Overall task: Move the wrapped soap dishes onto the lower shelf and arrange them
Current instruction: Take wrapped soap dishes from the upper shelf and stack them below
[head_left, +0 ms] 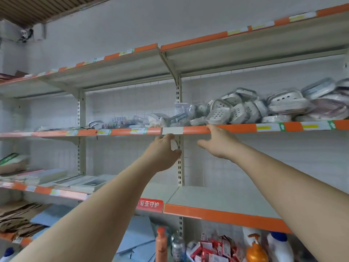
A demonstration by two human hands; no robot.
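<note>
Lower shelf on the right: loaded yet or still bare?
Bare: the lower shelf shows only its surface; the wrapped soap dishes are all piled on the shelf above.

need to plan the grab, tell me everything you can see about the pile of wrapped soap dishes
The wrapped soap dishes lie in a loose heap on the right part of the upper shelf, behind its orange edge strip. They look like white and grey plastic, oval, with drain holes, each in clear film. Many are tilted or leaning on one another; none is neatly stacked. Neither hand touches them: the right hand reaches just below the shelf's edge.
</note>
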